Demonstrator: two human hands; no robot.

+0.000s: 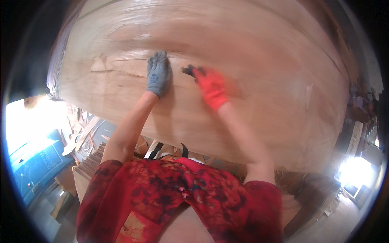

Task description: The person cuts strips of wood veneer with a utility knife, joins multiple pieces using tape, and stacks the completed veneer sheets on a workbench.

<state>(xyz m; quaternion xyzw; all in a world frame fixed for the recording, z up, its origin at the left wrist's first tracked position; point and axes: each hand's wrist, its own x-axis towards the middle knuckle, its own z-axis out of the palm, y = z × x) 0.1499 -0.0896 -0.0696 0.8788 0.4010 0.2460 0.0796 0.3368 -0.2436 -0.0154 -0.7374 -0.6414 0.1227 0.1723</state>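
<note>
A large, light-brown wood veneer sheet (271, 117) spreads out in front of me. Flat on it, fingers stretched out, lies my left hand (159, 77) in a grey glove. A little to its right, my right hand (211, 87), in an orange-red glove blurred by motion, is closed around a small black hand tool (188, 71). The tool points left, toward my left hand; its exact kind is not clear. Dark splits run through the veneer near both hands, and a patch with a torn outline (99, 64) shows at the left.
Torn veneer strips (83, 133) lie in a heap at the left, beyond the sheet's near edge. Stacked veneer (91, 162) stands beside my left arm, with more layers (316, 194) at the lower right. A blue metal cabinet or machine (38, 168) is at the far left.
</note>
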